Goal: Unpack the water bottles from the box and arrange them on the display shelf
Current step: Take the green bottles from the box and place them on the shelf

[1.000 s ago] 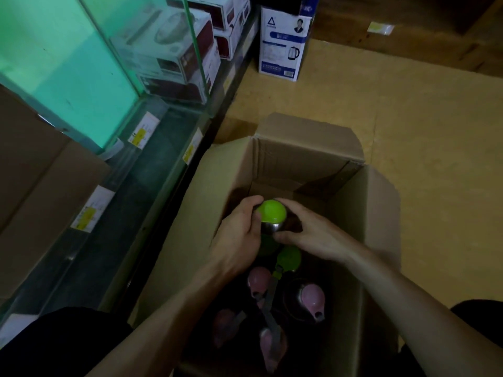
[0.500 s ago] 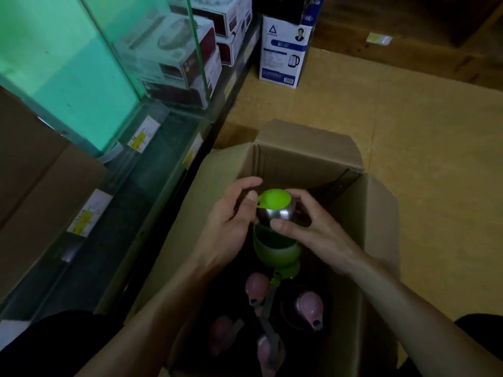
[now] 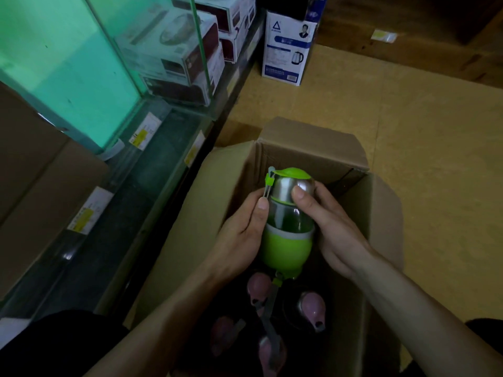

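A green water bottle (image 3: 287, 248) with a steel collar and green lid hangs upright above the open cardboard box (image 3: 381, 213). My left hand (image 3: 239, 235) grips its left side, thumb along the clear middle. My right hand (image 3: 334, 229) grips its right side, thumb on the steel collar. A grey strap dangles from the bottle's base into the box. Several pink-lidded bottles (image 3: 313, 308) stand in the dark bottom of the box. The glass display shelf (image 3: 152, 170) with yellow price tags runs along the left.
Boxed appliances (image 3: 174, 58) sit behind green glass at the upper left. A white and blue kettle box (image 3: 287, 47) stands on the tan floor beyond the carton. Brown cartons (image 3: 35, 172) fill the shelf at the far left.
Both hands have lifted the green bottle up out of the box, so its clear middle and green base now show. The strap trails below it.
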{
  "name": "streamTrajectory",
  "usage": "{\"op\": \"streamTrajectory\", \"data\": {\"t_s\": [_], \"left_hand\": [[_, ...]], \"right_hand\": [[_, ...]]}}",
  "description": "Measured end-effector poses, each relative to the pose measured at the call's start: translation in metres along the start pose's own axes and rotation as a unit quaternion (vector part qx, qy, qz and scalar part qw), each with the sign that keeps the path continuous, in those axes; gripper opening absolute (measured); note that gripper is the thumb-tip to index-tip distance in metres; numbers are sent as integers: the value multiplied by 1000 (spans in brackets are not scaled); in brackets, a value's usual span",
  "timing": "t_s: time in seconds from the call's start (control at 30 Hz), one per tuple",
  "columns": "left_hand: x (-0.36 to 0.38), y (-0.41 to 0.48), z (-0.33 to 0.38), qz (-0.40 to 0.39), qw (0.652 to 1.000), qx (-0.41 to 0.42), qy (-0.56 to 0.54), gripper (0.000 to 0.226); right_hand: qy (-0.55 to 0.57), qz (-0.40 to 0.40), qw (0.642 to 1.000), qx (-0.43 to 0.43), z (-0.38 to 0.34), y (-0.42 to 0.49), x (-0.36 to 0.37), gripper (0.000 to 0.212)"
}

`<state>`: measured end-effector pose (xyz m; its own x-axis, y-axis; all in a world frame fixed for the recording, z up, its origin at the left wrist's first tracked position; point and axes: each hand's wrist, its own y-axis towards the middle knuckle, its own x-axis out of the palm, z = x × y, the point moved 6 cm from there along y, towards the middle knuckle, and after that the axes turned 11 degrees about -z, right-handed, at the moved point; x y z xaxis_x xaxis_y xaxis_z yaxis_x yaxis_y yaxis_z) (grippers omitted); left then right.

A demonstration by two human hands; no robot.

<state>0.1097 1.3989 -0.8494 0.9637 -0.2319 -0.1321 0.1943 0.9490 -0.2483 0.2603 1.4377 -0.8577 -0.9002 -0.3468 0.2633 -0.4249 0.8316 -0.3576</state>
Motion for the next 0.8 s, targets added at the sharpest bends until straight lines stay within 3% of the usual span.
{"op": "streamTrajectory", "data": {"t_s": [0.13, 0.27, 0.63, 0.8], "left_hand": [[7, -4, 3, -51, 996, -25, -71, 48], [12, -5, -3, -73, 987, -68, -122, 61], [13, -10, -22, -53, 956, -149, -248, 53], [21, -28, -13, -60, 942, -186, -272, 55]], "right_hand": [[40, 9, 999, 24, 0, 1, 0, 68], [57, -34, 995, 69, 4, 1, 0, 64], [53, -73, 985, 148, 15, -14, 8, 47], [108, -68, 976, 178, 12, -28, 19, 54]]}}
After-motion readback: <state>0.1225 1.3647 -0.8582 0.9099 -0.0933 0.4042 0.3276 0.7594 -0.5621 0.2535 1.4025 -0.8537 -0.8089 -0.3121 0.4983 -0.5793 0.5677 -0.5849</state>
